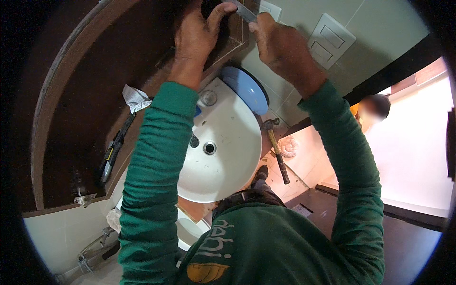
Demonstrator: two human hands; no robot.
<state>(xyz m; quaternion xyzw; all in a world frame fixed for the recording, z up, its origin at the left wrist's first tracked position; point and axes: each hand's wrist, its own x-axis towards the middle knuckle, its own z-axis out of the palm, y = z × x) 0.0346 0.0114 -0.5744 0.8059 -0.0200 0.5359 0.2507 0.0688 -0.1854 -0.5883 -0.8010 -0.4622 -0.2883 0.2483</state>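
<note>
Both arms in green sleeves reach up to a dark brown wooden cabinet mounted on the wall. My left hand presses its fingers against the cabinet's corner piece. My right hand pinches a thin flat metal strip held against that same corner. The two hands are close together at the top of the view.
Below is a white wash basin with a blue plate-like disc at its back. A hammer lies to its right. A utility knife and crumpled paper rest on the cabinet ledge. White wall switches are on the tiles. Another person stands at right.
</note>
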